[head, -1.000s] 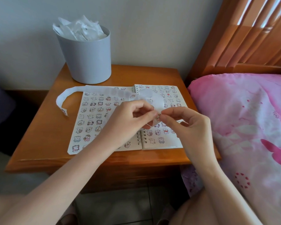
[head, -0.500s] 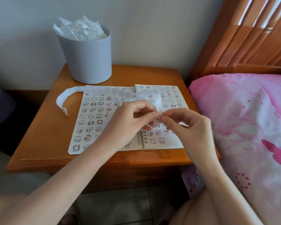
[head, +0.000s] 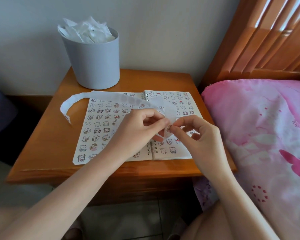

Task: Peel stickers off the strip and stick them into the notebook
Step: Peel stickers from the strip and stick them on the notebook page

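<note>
While left hand (head: 137, 130) is gripping long white sticker strip (head: 76, 97) mid-frame, right hand (head: 203, 135) is pinching small cartoon sticker (head: 168, 129), above spiral-bound white notebook (head: 100, 125).

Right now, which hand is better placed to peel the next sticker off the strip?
Right, probably: the right hand pinches a sticker at the bend of the strip, while the left hand grips the strip, steadying it above the notebook.

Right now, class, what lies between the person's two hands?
In the head view, the curled white sticker strip lies between the left hand and right hand; both pinch it above the open notebook.
</note>
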The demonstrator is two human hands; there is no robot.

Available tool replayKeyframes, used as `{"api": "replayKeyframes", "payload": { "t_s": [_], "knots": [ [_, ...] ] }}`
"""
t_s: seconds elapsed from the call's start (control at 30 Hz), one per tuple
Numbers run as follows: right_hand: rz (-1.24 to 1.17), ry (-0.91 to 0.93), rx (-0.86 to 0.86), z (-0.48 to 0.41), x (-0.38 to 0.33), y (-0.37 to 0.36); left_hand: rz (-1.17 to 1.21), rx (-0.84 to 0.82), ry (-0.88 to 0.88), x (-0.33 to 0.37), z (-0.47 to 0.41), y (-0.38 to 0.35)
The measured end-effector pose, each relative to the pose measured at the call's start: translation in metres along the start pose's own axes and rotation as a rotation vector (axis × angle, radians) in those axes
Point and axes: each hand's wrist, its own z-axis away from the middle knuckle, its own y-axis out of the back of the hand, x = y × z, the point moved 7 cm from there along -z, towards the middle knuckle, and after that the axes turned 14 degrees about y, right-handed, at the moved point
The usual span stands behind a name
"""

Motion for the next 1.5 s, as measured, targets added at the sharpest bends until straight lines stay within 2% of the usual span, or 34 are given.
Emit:
{"api": "replayKeyframes", "payload": {
  "t_s": [0.27, 0.5, 0.73, 1.5],
  "knots": [
    [0.062, 0.097, -0.007, 0.000, -0.012, 0.003, 0.071, 0.013, 0.062, -0.005, -0.004, 0.004],
    [-0.065, -0.114, -0.023, 0.007, 0.004, 0.021, 0.001, 0.047, 0.038, -0.004, -0.004, 0.006],
    [-0.138, -0.325, -0.180, 0.016, 0.022, 0.020, 0.035, 0.025, 0.054, -0.004, -0.003, 0.006],
    [-0.076, -0.371, -0.231, 0.016, 0.024, 0.020, 0.061, 0.025, 0.059, -0.005, -0.004, 0.005]
  ]
}}
